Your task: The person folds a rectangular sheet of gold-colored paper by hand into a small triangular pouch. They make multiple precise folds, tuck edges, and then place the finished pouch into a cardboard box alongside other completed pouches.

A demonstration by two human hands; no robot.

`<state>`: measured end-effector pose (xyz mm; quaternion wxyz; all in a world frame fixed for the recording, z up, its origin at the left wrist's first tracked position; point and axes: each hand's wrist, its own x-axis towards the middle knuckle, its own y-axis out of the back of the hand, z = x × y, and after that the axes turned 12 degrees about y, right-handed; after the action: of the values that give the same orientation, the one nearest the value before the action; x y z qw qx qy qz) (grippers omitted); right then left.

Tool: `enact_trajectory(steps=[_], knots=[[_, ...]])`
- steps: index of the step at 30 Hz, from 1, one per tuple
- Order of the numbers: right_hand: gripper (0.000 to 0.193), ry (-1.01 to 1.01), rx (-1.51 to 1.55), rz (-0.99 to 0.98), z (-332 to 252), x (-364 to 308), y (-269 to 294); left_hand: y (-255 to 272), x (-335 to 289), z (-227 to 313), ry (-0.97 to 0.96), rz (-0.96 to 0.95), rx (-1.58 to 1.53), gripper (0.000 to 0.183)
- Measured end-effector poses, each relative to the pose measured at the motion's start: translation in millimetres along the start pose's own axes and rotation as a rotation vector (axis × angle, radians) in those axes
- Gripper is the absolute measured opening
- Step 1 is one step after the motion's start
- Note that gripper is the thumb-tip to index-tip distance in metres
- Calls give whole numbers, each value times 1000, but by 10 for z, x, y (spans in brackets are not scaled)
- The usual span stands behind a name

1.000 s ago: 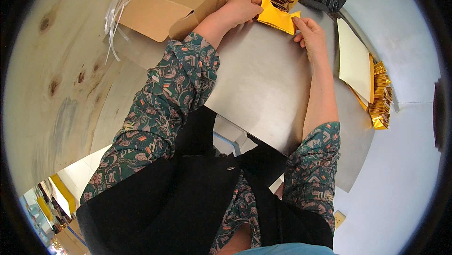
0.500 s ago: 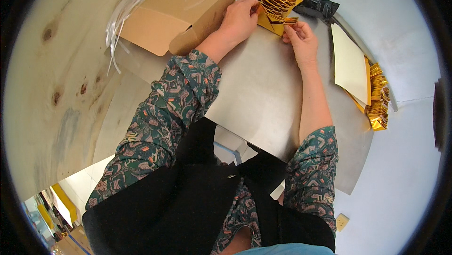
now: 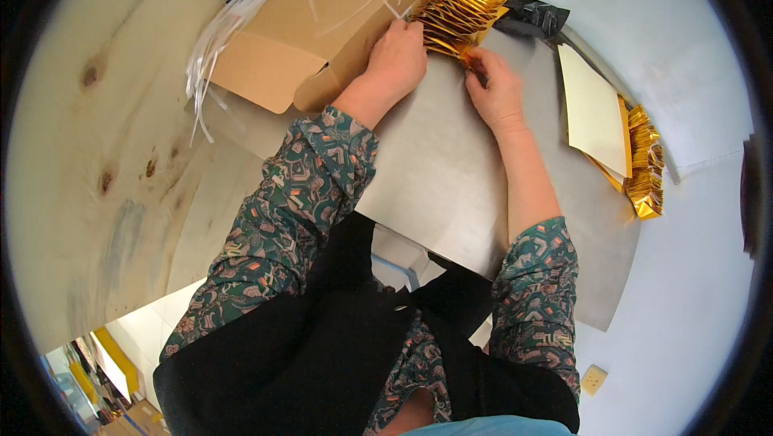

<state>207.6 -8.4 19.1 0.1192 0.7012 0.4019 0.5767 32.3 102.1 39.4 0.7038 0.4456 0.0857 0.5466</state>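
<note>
Left arm (image 3: 278, 202) stretched out, left hand (image 3: 398, 56) curled at twelve o'clock; right arm (image 3: 532, 186) out too, right hand (image 3: 495, 91) at one, fingers (image 3: 486, 58) bent!

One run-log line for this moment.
left hand: at gold stack, left side; right hand: at its near end; cardboard box: left of stack, white strips over it; black plastic: right of stack

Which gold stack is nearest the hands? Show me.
The upper gold stack, beside the cardboard box, hands at its edge; the far-right gold stack lies apart, by the cream sheet.
</note>
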Motion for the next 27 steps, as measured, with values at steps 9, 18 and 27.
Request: enact_trajectory(steps=[9, 18, 27], knots=[[44, -33, -118, -73, -287, -86, 2, -71, 56, -48, 136, -99, 185, 45], [38, -20, -337, 177, -151, -715, 642, 66, -28, -156, -25, 11, 108, 69], [51, -494, -676, 156, 292, -1136, 639, 344, -201, -213, -8, -42, 230, 63]])
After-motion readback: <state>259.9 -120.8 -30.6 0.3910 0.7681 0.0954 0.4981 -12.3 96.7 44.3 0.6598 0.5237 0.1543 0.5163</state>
